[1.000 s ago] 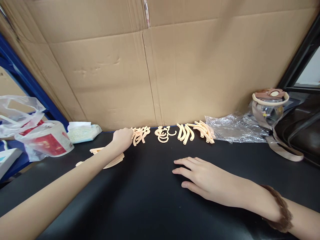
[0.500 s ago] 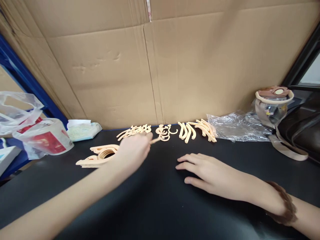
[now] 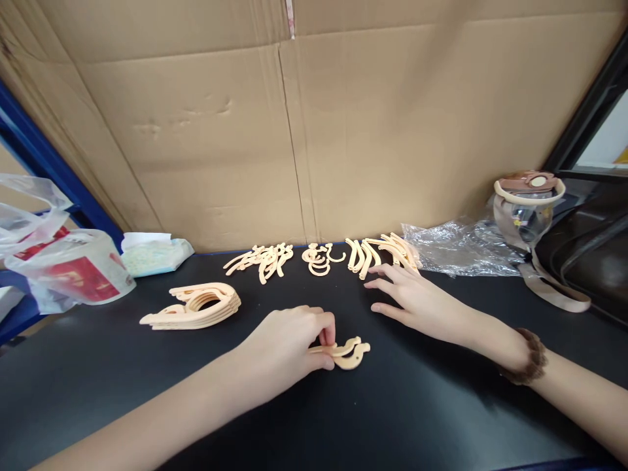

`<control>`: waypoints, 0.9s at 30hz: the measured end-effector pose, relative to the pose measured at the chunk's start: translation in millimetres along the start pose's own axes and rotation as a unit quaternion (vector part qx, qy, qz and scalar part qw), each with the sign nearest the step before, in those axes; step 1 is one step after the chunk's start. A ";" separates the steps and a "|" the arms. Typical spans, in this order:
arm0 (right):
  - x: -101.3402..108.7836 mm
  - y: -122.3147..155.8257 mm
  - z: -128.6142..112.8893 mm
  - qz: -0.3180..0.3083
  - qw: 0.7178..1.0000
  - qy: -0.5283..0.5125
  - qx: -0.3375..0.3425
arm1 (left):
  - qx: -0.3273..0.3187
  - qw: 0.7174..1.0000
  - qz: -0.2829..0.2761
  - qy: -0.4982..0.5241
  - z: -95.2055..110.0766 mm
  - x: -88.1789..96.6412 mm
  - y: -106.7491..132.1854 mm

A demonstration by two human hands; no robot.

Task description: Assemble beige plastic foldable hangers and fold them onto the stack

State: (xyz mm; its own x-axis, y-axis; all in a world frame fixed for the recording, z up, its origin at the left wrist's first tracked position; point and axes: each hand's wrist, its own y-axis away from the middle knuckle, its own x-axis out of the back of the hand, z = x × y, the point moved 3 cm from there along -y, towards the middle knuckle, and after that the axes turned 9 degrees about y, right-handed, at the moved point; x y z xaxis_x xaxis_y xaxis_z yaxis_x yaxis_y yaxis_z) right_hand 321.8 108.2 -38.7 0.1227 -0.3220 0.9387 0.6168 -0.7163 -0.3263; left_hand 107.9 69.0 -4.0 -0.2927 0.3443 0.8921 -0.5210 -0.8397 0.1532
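Observation:
My left hand (image 3: pixel 299 343) is at the middle of the black table, its thumb and fingers pinched on a beige plastic hanger arm (image 3: pixel 350 356) with curved, forked-looking ends. Part of that piece is hidden under the fingers. My right hand (image 3: pixel 412 294) reaches toward a pile of long, curved hanger arms (image 3: pixel 363 255), fingers spread and holding nothing. Several small hooks (image 3: pixel 320 260) lie left of that pile. Further left is another heap of hanger arms (image 3: pixel 262 258) with knobbed ends. A stack of folded hangers (image 3: pixel 196 314) rests to the left of my left hand.
Cardboard (image 3: pixel 196 131) walls the table's back edge. Crumpled clear plastic wrap (image 3: pixel 451 248) and a clear cup with a strap (image 3: pixel 530 203) stand at the right, beside a dark bag (image 3: pixel 589 242). At the left are a tissue pack (image 3: pixel 157 255) and a bagged tub (image 3: pixel 93 268).
My left hand has come back from the rear heap toward the middle front, bringing a hanger arm. My right hand has moved forward to the right-hand pile.

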 end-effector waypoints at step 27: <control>-10.0 -3.0 3.9 -0.030 0.997 0.059 -0.026 | -0.113 0.879 0.158 -0.435 -43.2 51.5 -82.8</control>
State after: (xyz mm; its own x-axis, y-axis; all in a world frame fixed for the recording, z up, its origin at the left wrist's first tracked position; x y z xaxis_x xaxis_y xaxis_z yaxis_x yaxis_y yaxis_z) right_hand 321.7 116.0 -46.7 -0.0067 -0.3456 0.9384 0.5786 -0.7667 -0.2783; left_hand 101.4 174.4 10.9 0.2226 -0.4251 0.8773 -0.6984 -0.6974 -0.1607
